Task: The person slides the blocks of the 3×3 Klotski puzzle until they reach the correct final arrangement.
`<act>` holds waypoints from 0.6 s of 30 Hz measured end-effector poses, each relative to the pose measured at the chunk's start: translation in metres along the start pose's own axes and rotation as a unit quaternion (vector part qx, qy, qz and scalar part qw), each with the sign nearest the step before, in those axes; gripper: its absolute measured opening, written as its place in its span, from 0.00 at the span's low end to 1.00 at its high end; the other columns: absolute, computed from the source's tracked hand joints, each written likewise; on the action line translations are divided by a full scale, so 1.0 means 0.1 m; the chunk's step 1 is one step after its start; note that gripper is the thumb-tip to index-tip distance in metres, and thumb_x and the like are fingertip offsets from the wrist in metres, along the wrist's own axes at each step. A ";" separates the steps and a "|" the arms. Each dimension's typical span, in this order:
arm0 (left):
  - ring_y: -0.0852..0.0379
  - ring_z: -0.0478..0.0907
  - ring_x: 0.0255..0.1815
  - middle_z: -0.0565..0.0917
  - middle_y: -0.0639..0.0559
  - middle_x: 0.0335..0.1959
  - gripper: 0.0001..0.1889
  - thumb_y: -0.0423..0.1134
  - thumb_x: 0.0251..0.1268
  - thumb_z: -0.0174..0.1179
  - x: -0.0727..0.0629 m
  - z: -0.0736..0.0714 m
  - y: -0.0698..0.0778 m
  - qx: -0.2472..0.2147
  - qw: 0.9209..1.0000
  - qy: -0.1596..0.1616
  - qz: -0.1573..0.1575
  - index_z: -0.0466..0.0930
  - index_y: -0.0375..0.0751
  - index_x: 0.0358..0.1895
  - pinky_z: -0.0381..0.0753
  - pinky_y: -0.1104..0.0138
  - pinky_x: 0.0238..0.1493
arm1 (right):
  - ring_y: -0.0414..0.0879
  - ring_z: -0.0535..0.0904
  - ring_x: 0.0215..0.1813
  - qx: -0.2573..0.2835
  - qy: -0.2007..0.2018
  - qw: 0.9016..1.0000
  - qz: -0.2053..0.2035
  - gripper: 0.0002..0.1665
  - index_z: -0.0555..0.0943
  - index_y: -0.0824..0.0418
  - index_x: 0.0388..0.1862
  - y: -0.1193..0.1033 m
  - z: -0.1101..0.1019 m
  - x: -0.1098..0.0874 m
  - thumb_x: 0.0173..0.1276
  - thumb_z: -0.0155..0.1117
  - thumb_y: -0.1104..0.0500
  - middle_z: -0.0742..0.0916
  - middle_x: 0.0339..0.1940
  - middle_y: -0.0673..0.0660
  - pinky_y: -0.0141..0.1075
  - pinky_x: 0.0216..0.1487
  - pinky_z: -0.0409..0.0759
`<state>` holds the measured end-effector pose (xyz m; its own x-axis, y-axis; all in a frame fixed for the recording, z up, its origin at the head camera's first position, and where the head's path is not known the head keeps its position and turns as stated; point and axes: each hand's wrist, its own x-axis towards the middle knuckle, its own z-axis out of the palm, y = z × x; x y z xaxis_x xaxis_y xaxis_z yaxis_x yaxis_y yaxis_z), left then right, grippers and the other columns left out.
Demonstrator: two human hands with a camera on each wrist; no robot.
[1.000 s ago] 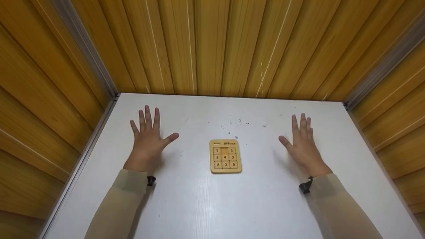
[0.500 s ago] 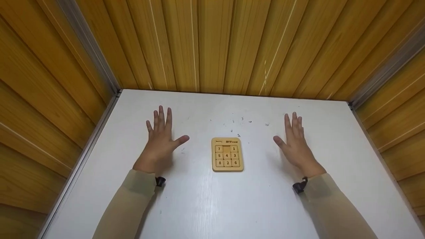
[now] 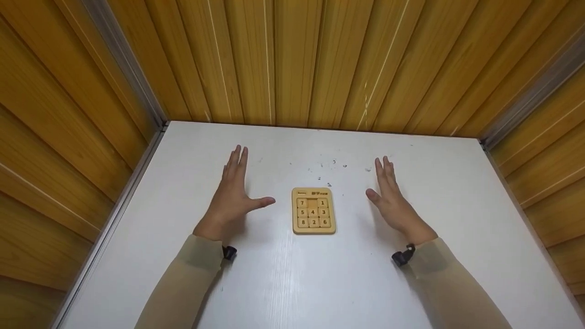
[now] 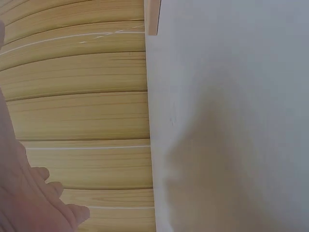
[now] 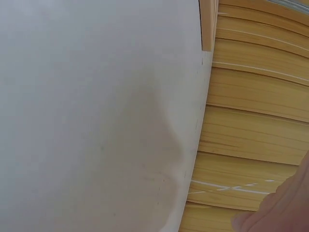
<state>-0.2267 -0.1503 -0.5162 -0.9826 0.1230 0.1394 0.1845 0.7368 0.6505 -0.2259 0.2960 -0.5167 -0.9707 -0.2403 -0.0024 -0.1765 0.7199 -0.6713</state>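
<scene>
A pale wooden number slide puzzle (image 3: 314,211) lies flat on the white table between the two hands. Its tiles read 7, gap, 1 on top, then 5 4 3, then 8 2 6. To its left is my left hand (image 3: 231,196), fingers straight and thumb stretched toward the puzzle. My right hand (image 3: 390,203) is on the other side, also straight-fingered, its thumb pointing inward. Neither hand touches the puzzle. In the left wrist view a strip of the board's edge (image 4: 152,17) shows at the top; a similar edge (image 5: 208,24) appears in the right wrist view.
The white table (image 3: 283,283) has small dark marks (image 3: 333,164) beyond the puzzle. Wood-look panels (image 3: 292,59) wall in the back and both sides, with grey metal strips at the corners. A small black wrist camera (image 3: 230,252) sits at the left cuff, another (image 3: 403,256) at the right.
Both hands have moved inward toward the puzzle, left hand rightward and right hand leftward, turning more edge-on with fingers closer together. The puzzle has stayed in place on the table.
</scene>
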 end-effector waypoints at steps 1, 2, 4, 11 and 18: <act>0.42 0.35 1.00 0.31 0.59 0.98 0.84 0.69 0.46 0.89 0.00 0.01 0.01 -0.005 1.000 -0.002 0.004 0.28 0.64 0.96 0.49 0.36 0.96 | 0.60 0.22 0.98 0.005 -0.001 1.000 -0.003 0.56 0.27 0.33 0.96 -0.01 0.01 0.00 0.87 0.43 0.21 0.28 0.97 0.44 0.89 0.85 0.40; 0.42 0.35 1.00 0.31 0.59 0.98 0.85 0.70 0.45 0.89 -0.01 0.01 0.02 -0.009 1.000 -0.004 0.008 0.29 0.63 0.96 0.52 0.36 0.95 | 0.61 0.23 0.98 0.009 0.000 1.000 -0.007 0.56 0.28 0.32 0.96 -0.02 0.02 -0.01 0.87 0.44 0.21 0.28 0.97 0.44 0.88 0.85 0.40; 0.43 0.36 1.00 0.32 0.60 0.99 0.87 0.70 0.43 0.90 -0.01 0.03 0.03 -0.017 1.000 -0.010 0.015 0.29 0.60 0.96 0.55 0.37 0.94 | 0.62 0.26 0.99 0.019 0.002 1.000 -0.017 0.57 0.29 0.32 0.96 -0.03 0.05 -0.01 0.86 0.46 0.20 0.30 0.98 0.44 0.88 0.85 0.41; 0.47 0.35 1.00 0.37 0.57 0.99 0.88 0.65 0.39 0.94 -0.02 0.09 0.09 -0.026 0.999 -0.032 0.030 0.31 0.59 0.97 0.56 0.39 0.95 | 0.61 0.32 1.00 0.056 -0.002 0.997 -0.046 0.61 0.35 0.33 0.98 -0.04 0.10 -0.01 0.81 0.55 0.20 0.37 0.99 0.45 0.84 0.89 0.40; 0.47 0.37 1.00 0.42 0.56 0.99 0.87 0.65 0.40 0.93 -0.02 0.18 0.11 -0.009 0.996 -0.064 0.060 0.35 0.55 0.97 0.49 0.40 0.97 | 0.63 0.36 1.00 0.086 -0.039 0.993 -0.069 0.64 0.42 0.39 0.99 -0.05 0.13 -0.03 0.79 0.64 0.23 0.45 1.00 0.51 0.74 0.94 0.44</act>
<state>-0.2231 -0.1304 -0.5229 -0.9480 0.2939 0.1219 0.3003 0.6997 0.6483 -0.2197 0.2844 -0.5227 -0.9223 -0.3838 0.0447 -0.2698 0.5570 -0.7854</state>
